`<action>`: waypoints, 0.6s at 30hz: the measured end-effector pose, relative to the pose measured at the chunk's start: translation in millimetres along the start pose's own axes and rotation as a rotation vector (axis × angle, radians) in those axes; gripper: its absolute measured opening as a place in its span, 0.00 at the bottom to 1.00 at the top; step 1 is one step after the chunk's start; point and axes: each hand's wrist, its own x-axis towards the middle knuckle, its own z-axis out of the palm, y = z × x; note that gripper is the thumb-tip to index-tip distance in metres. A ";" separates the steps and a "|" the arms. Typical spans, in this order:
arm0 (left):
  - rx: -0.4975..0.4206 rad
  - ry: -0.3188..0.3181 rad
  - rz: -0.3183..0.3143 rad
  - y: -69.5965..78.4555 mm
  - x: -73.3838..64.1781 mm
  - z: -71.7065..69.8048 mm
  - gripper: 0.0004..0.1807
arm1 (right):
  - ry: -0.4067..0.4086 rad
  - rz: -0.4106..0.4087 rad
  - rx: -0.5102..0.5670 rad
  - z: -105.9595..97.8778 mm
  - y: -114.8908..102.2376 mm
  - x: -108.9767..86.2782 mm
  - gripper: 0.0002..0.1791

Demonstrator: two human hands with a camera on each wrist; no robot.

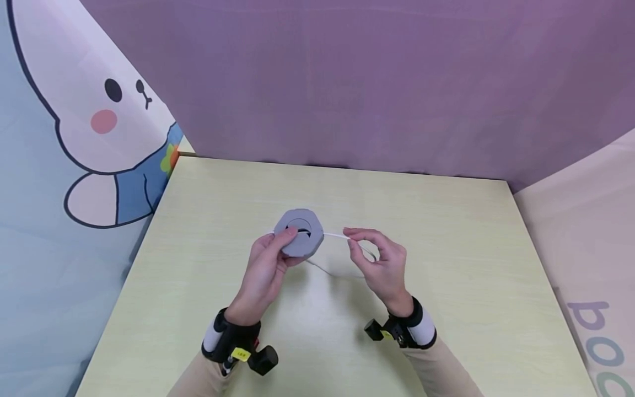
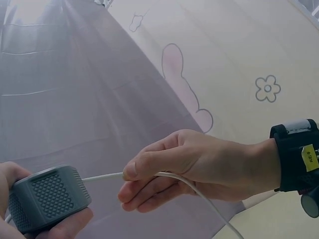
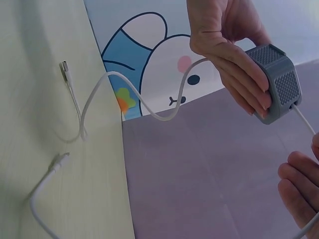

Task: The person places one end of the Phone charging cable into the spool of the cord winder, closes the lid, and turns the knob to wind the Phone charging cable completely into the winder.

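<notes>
My left hand (image 1: 260,275) grips a grey eight-sided cable winder (image 1: 316,223) above the table, thumb over the round opening in its face. Its side walls carry a bumpy texture, seen in the left wrist view on the winder (image 2: 52,196). A white cable (image 1: 335,235) comes straight out of its right side. My right hand (image 1: 384,264) pinches that cable between thumb and forefinger, a short way from the winder. More white cable (image 3: 164,118) leaves the winder's other side and hangs in a wave in the right wrist view.
Below the hands is a pale wooden table (image 1: 471,248). Two cable ends are at it in the right wrist view: a metal-tipped plug (image 3: 65,72) and a white plug (image 3: 61,159). A purple curtain (image 1: 347,82) stands behind, a rabbit-print cloth (image 1: 49,264) at left.
</notes>
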 end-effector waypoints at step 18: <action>0.016 0.001 0.010 0.6 0.0 0.1 0.26 | 0.058 -0.004 0.031 -9.4 -0.7 -5.3 0.10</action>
